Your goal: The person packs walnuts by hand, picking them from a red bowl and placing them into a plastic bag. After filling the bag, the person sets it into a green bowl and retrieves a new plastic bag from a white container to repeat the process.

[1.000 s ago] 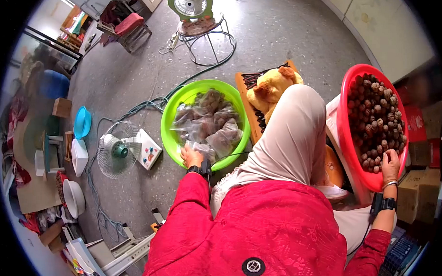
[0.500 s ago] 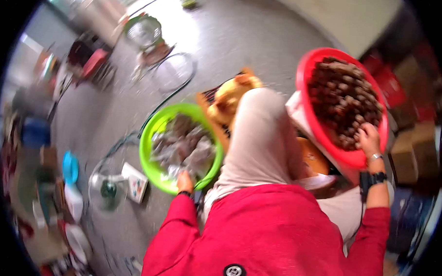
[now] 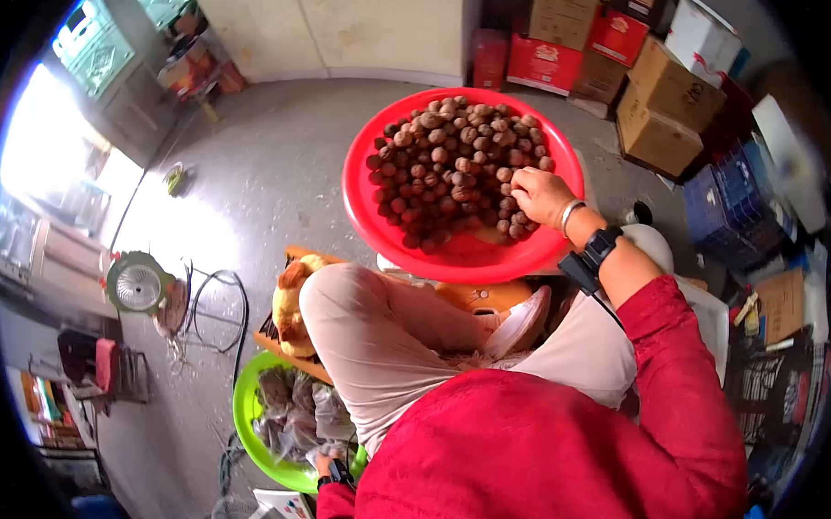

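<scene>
Many walnuts [image 3: 463, 165] lie against and left of the right hand [image 3: 531, 192], inside red basin [image 3: 355, 191] beneath it; digits curled down, can't tell if pinching one. Left hand [image 3: 324, 461] at near edge of green basin [image 3: 282, 475], plastic bags [image 3: 293, 418] just beyond; grip unclear.

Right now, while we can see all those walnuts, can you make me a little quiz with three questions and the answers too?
1. Which hand reaches into the red basin with its fingers at the walnuts?
2. True or false: the green basin holds plastic bags.
3. What colour is the plush toy? A: blue. B: yellow. C: purple.

Key:
1. The right hand.
2. True.
3. B.
</scene>
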A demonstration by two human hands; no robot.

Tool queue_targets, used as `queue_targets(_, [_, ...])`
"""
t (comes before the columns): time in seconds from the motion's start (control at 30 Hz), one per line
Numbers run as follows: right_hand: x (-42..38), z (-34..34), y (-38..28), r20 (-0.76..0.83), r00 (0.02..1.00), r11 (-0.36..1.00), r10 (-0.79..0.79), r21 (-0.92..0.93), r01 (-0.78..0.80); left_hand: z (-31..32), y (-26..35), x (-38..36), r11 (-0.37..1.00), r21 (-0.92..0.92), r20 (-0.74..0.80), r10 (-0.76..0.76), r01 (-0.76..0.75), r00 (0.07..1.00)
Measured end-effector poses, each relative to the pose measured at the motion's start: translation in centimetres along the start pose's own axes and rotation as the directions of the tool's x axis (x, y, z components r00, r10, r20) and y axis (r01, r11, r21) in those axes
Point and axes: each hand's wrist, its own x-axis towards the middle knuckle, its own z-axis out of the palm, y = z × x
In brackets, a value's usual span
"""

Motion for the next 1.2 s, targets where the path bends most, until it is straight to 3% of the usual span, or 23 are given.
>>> queue_targets(0.07, [-0.3,0.2,0.4,0.019,0.999,0.997,0.042,-0.065,-0.041,0.1,0.4,0.2,0.995,0.102,0.020,-0.008,0.006,1.000])
queue_targets(0.1, [-0.1,-1.1,-0.6,0.130,0.991,0.982,0.008,-0.189,0.017,0.2,0.7,0.1,0.989,0.148,0.013,-0.010,0.008,1.000])
queue_targets(0.2, [-0.6,0.1,1.0,0.094,0.993,0.980,0.071,-0.190,-0.053,0.4,1.3,0.2,0.970,0.244,0.009,-0.016,0.013,1.000])
queue_targets(0.27, [-1.0,0.7,1.6,-0.031,0.999,0.993,0.038,-0.115,-0.041,0.4,1.4,0.5,0.961,0.275,0.024,-0.018,0.011,1.000])
queue_targets(0.37, [-1.1,0.2,2.0,0.029,0.989,0.989,0.145,-0.002,-0.145,-0.3,1.7,0.6,0.946,0.325,0.038,-0.028,0.015,0.999])
queue_targets(0.4, [-0.4,-0.3,2.4,0.142,0.985,0.985,0.102,-0.154,-0.080,-0.7,1.8,0.9,0.939,0.342,0.038,-0.034,0.019,0.999])
queue_targets(0.5, [0.2,-3.9,1.6,0.113,0.986,0.984,0.123,-0.140,-0.106,-3.3,2.6,2.0,0.907,0.418,0.004,-0.050,0.044,0.999])
queue_targets(0.53, [0.1,-5.5,1.0,-0.003,0.995,0.993,0.100,-0.067,-0.100,-4.3,3.8,2.6,0.908,0.416,-0.039,-0.031,0.045,0.999])
queue_targets(0.57, [0.1,-6.3,1.4,-0.134,0.965,0.968,0.224,0.141,-0.205,-5.4,5.0,3.2,0.925,0.380,-0.105,0.014,0.027,0.994])
queue_targets(0.63, [-0.6,-9.5,0.7,-0.201,0.947,0.952,0.250,0.227,-0.203,-7.0,7.6,5.3,0.966,0.202,-0.296,0.215,-0.159,0.931])
queue_targets(0.7, [-2.0,-11.5,1.5,-0.283,0.914,0.943,0.291,0.245,-0.225,-10.2,16.9,2.6,0.946,0.065,-0.371,0.318,-0.317,0.872])
queue_targets(0.77, [-4.3,-14.0,1.7,-0.279,0.874,0.907,0.397,0.268,-0.326,-10.2,20.4,6.6,0.762,-0.368,-0.422,0.374,-0.533,0.826])
queue_targets(0.83, [-7.5,-16.2,2.2,-0.253,0.821,0.847,0.512,0.311,-0.432,-13.5,32.7,-0.9,0.722,-0.491,-0.328,0.365,-0.488,0.871])
queue_targets(0.9, [-11.6,-17.1,4.4,-0.287,0.795,0.839,0.534,0.291,-0.459,-13.7,37.6,-0.1,0.632,-0.564,-0.226,0.501,-0.532,0.835])
queue_targets(0.97, [-15.9,-18.5,5.7,-0.252,0.702,0.743,0.667,0.299,-0.599,-13.8,43.7,-2.2,0.567,-0.634,-0.179,0.553,-0.525,0.814])
queue_targets(1.1, [-25.4,-19.7,8.7,-0.248,0.512,0.567,0.822,0.294,-0.769,-12.5,51.7,-3.8,0.447,-0.598,-0.158,0.749,-0.666,0.644])
queue_targets(1.2, [-32.4,-19.3,10.5,-0.334,0.469,0.533,0.818,0.133,-0.835,-11.0,56.2,-5.4,0.408,-0.620,-0.112,0.800,-0.671,0.590])
